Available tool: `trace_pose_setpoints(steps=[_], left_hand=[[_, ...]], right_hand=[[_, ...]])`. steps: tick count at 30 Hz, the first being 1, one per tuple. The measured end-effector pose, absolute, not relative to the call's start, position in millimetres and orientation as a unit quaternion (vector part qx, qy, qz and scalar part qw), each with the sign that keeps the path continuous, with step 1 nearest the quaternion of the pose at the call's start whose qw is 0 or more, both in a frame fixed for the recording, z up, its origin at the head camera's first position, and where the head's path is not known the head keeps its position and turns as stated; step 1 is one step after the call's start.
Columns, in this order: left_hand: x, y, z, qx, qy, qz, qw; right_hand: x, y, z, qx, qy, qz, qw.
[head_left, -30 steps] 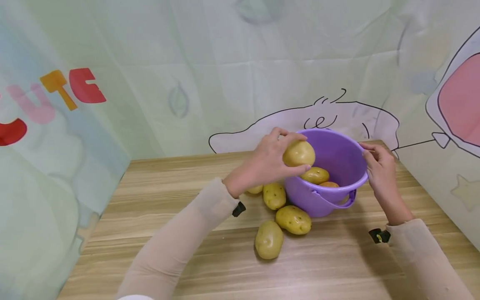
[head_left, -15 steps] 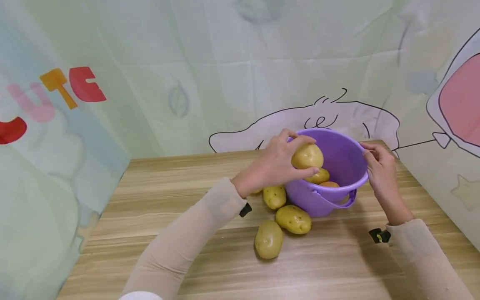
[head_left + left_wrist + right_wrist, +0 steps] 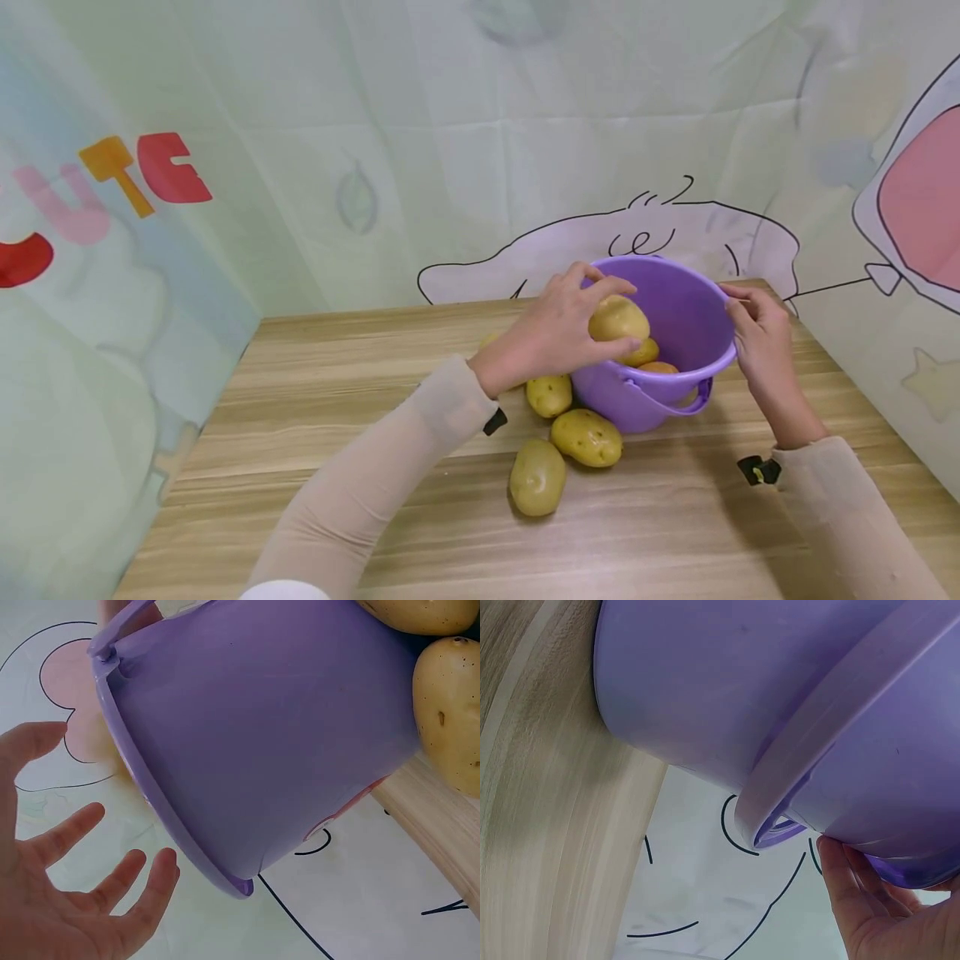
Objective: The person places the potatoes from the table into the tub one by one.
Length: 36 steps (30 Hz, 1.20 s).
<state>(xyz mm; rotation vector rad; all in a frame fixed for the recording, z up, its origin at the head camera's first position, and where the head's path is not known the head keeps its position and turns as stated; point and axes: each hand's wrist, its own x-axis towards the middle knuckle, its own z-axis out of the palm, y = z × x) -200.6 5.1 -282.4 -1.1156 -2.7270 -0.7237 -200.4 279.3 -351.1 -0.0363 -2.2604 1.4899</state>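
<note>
My left hand (image 3: 558, 325) is over the left side of a purple bucket (image 3: 630, 404). In the left wrist view, its fingers (image 3: 154, 892) are spread apart beside the rim, with no potato seen in their grasp. A yellow potato (image 3: 619, 318) shows between thumb and fingers in the head view, at the bucket mouth. Below it inside lie another potato (image 3: 643, 352) and an orange-brown round thing (image 3: 658, 367), partly hidden by the rim. My right hand (image 3: 763, 354) pinches the bucket's right rim; its fingers (image 3: 841, 874) touch the purple wall in the right wrist view.
On the wooden table (image 3: 337, 400), several potatoes lie left of and before the bucket: one near the front (image 3: 537, 477), a potato by the base (image 3: 587, 437), another potato (image 3: 549, 396) beneath my left wrist. A printed curtain (image 3: 420, 167) rises behind the table.
My left hand has moved right, over the bucket, with the potato. The potato now sits slightly lower relative to the fingers, which have spread. My right hand and the bucket have stayed in place.
</note>
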Motion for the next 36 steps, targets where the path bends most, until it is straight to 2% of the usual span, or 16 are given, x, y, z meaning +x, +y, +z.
trace_pose_setpoints(steps=[23,36], left_hand=[[-196.2,-13.9,-287.9,-0.360,-0.901,-0.226,0.085],[-191.0,-31.6,-290.6,-0.337,-0.905,-0.248,0.080]], right_hand=[[-201.3,277.7,-350.6,-0.014,-0.810,0.543,0.222],[-199.7,278.6,-351.4,-0.017,-0.814,0.537,0.219]])
